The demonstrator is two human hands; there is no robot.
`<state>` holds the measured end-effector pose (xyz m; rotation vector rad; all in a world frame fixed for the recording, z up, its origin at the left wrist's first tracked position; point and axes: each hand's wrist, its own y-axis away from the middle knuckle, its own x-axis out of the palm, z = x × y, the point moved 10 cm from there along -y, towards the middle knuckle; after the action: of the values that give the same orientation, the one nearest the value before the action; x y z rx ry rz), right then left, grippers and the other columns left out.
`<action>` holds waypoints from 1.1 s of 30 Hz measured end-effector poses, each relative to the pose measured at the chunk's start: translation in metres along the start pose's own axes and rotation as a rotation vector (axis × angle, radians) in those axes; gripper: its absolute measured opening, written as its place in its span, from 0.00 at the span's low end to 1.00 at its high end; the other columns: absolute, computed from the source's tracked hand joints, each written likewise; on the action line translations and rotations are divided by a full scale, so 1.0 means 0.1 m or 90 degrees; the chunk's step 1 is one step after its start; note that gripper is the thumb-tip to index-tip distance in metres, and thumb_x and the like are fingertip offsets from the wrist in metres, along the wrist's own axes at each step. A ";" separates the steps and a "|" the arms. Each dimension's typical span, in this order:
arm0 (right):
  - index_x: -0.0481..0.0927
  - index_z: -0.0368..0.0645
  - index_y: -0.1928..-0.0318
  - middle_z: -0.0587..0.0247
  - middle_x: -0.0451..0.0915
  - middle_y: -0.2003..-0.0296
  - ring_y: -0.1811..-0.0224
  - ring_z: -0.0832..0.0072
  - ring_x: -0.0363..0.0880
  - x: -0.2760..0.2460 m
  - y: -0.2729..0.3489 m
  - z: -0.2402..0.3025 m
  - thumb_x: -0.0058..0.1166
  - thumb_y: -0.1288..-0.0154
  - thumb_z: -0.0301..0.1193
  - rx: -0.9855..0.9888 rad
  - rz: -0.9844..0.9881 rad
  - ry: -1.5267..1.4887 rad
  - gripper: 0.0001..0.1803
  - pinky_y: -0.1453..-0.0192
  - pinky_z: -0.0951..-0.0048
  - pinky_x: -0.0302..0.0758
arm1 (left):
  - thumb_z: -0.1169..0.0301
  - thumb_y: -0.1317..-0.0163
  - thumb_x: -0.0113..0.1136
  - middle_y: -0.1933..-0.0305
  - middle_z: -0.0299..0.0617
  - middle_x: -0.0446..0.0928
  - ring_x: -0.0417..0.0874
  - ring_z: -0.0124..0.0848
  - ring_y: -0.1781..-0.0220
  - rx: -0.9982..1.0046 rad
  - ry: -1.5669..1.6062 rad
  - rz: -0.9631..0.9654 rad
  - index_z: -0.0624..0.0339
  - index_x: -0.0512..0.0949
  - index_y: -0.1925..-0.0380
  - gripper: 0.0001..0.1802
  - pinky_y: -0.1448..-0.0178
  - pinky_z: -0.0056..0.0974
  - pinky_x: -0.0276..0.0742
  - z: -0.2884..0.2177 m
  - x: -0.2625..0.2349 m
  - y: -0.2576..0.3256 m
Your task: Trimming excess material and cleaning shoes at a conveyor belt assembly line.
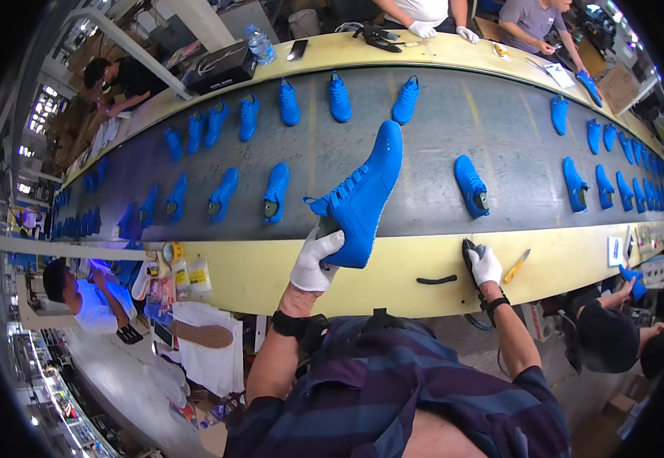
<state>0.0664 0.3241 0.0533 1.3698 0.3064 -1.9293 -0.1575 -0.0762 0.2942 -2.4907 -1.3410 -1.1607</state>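
Observation:
My left hand point(318, 258), in a white glove, grips a blue lace-up shoe point(370, 195) by its heel and collar. The shoe is tilted over the near edge of the conveyor, toe pointing up and away, its side turned to the camera. Over the near yellow ledge, my gloved right hand point(487, 267) is closed on a black elongated tool point(470, 255). Its kind cannot be made out, since the fingers hide part of it. Beside that hand lie a yellow-handled knife point(516, 266) on the right and a curved black strip point(436, 280) on the left.
Blue shoes stand in two rows on the dark conveyor belt point(393, 156). A tape roll point(172, 252) and plastic bags point(198, 276) lie on the near ledge's left. Across the belt are a water bottle point(260, 46) and a black box point(223, 67). Several people work around the line.

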 end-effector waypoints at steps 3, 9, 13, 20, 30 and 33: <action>0.78 0.44 0.47 0.45 0.88 0.55 0.50 0.44 0.87 0.01 0.04 -0.06 0.63 0.28 0.50 -0.016 -0.012 0.000 0.24 0.46 0.50 0.81 | 0.68 0.30 0.63 0.34 0.47 0.79 0.80 0.38 0.33 -0.024 0.040 0.000 0.64 0.68 0.27 0.33 0.26 0.43 0.74 -0.04 0.11 0.22; 0.80 0.44 0.48 0.43 0.88 0.55 0.49 0.42 0.85 0.01 0.05 -0.11 0.62 0.28 0.51 -0.008 -0.018 0.005 0.23 0.46 0.48 0.80 | 0.70 0.34 0.66 0.40 0.44 0.80 0.82 0.32 0.38 0.009 -0.170 -0.069 0.64 0.69 0.28 0.34 0.31 0.38 0.75 -0.10 0.07 0.43; 0.79 0.43 0.47 0.42 0.87 0.55 0.49 0.41 0.85 0.02 0.02 -0.12 0.62 0.28 0.52 -0.023 -0.014 -0.001 0.25 0.46 0.47 0.80 | 0.72 0.39 0.72 0.43 0.46 0.80 0.82 0.33 0.40 0.137 -0.502 -0.113 0.60 0.69 0.29 0.38 0.33 0.39 0.76 -0.23 0.13 0.46; 0.80 0.42 0.47 0.42 0.88 0.54 0.48 0.42 0.85 0.05 -0.08 -0.14 0.61 0.28 0.52 -0.001 0.003 0.013 0.25 0.46 0.48 0.80 | 0.71 0.41 0.72 0.39 0.52 0.74 0.80 0.46 0.38 0.297 -0.717 -0.113 0.59 0.67 0.27 0.41 0.35 0.46 0.77 -0.33 0.29 0.56; 0.88 0.40 0.62 0.42 0.86 0.67 0.64 0.44 0.86 -0.59 0.22 0.80 0.65 0.38 0.42 -0.176 -0.160 0.300 0.16 0.56 0.44 0.81 | 0.62 0.42 0.74 0.43 0.61 0.75 0.80 0.58 0.41 0.144 -0.934 -0.109 0.58 0.65 0.25 0.45 0.37 0.53 0.78 0.50 -0.12 0.23; 0.84 0.44 0.47 0.50 0.87 0.60 0.59 0.50 0.87 -0.49 0.58 1.78 0.71 0.39 0.39 -0.354 -0.039 0.008 0.22 0.54 0.53 0.82 | 0.52 0.42 0.73 0.47 0.61 0.77 0.82 0.62 0.45 0.102 -1.009 -0.089 0.48 0.65 0.26 0.46 0.41 0.59 0.80 1.14 -0.51 0.02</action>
<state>-0.0137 0.2019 0.1808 1.0083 0.8284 -1.7036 -0.1070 -0.0662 0.1804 -3.0302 -1.5532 1.2894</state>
